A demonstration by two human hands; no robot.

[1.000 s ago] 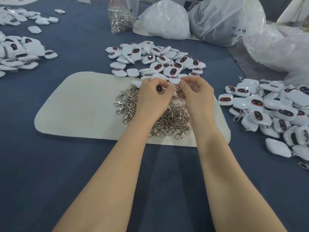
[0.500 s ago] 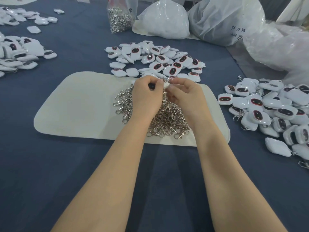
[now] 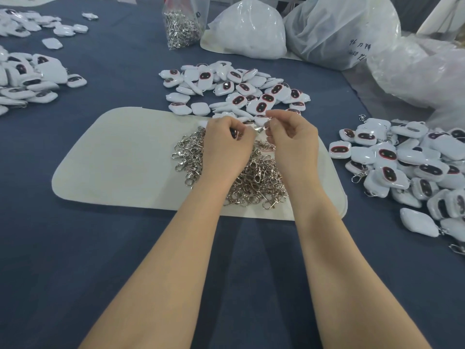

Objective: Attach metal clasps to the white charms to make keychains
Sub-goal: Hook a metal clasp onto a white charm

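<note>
My left hand (image 3: 225, 147) curls around a white charm (image 3: 234, 133), of which only a dark patch shows between the fingers. My right hand (image 3: 292, 137) pinches a small metal clasp (image 3: 260, 128) held right against the charm. Both hands hover over a heap of loose silver clasps (image 3: 241, 177) lying on a pale mat (image 3: 120, 157). Just beyond the hands lies a pile of bare white charms with dark red-rimmed faces (image 3: 236, 91).
A pile of charms with clasps on them (image 3: 407, 167) spreads at the right. More charms (image 3: 27, 79) lie at the left edge. A clear bag of clasps (image 3: 182, 26) and big plastic sacks (image 3: 334, 28) stand at the back on the blue cloth.
Both hands drew slightly toward me and closer together above the clasp heap. The clasp in my right hand now meets the charm in my left.
</note>
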